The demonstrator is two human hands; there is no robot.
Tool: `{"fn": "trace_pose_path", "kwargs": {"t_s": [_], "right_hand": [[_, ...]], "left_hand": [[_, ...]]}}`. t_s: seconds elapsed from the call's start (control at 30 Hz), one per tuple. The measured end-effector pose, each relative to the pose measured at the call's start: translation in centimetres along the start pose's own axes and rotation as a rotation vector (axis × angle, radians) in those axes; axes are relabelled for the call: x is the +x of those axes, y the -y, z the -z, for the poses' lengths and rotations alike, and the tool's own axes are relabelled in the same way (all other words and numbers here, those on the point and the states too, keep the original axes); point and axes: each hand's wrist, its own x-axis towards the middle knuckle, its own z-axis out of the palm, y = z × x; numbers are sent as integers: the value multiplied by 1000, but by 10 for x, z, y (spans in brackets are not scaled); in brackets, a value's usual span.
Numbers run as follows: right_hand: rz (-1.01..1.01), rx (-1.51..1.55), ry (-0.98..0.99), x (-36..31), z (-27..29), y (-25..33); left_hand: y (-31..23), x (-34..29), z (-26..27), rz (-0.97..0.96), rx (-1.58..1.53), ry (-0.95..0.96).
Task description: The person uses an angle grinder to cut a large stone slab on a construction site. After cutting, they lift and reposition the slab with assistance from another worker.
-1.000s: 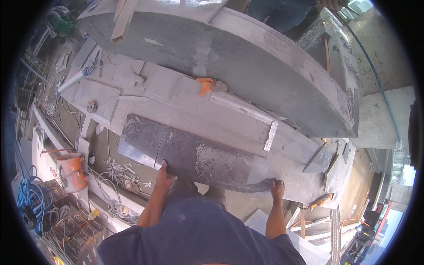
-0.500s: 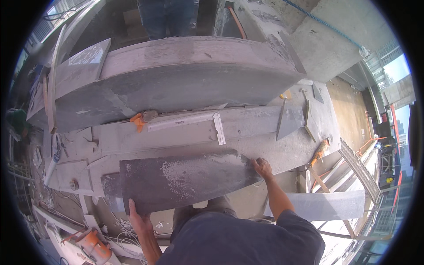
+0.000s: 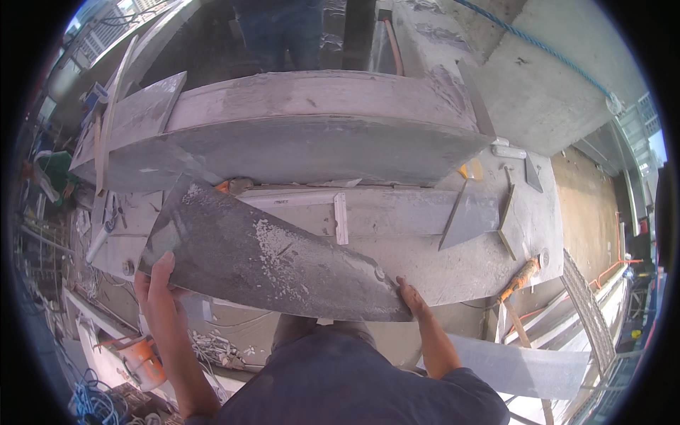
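Between my two hands I hold a dark grey stone slab (image 3: 234, 244), its face streaked with pale, crusty mortar. My left hand (image 3: 163, 280) grips its left end, thumb on the face and fingers underneath. At the right end, my right hand (image 3: 413, 299) is closed on the slab's corner. The slab tilts, its left end raised farther from me than its right. It partly hides a white straight strip (image 3: 297, 200) and an orange-handled tool (image 3: 225, 187) lying on the stone work surface (image 3: 453, 280) behind it.
A long grey stone panel (image 3: 319, 152) stands across the far side. On the right lie an orange angle grinder (image 3: 520, 278), a triangular offcut (image 3: 469, 216) and a short white bar (image 3: 341, 219). An orange bucket (image 3: 142, 363) stands lower left. Beyond the panel, a person's legs (image 3: 280, 35) show.
The slab has turned clockwise: its left end rose away from me with my left hand, while its right end dropped nearer with my right. It now covers part of the orange-handled tool.
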Motion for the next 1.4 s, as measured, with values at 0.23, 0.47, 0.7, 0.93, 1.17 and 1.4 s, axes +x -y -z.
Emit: {"fn": "trace_pose_path", "kwargs": {"t_s": [0.23, 0.47, 0.7, 0.93, 1.17, 1.4], "right_hand": [[-19, 191, -392, -42, 13, 70], [91, -147, -790, -48, 159, 246], [266, -530, -859, 43, 282, 420], [277, -698, -746, 120, 303, 515], [274, -784, -693, 168, 296, 536], [295, -826, -687, 189, 285, 534]], "left_hand": [[-36, 25, 8, -112, -230, 225], [-46, 143, -18, -13, -488, 571], [-22, 285, -69, 14, -535, 735], [-22, 325, -104, 136, -562, 618], [-31, 326, -113, 198, -385, 507], [-25, 332, -106, 228, -386, 476]]}}
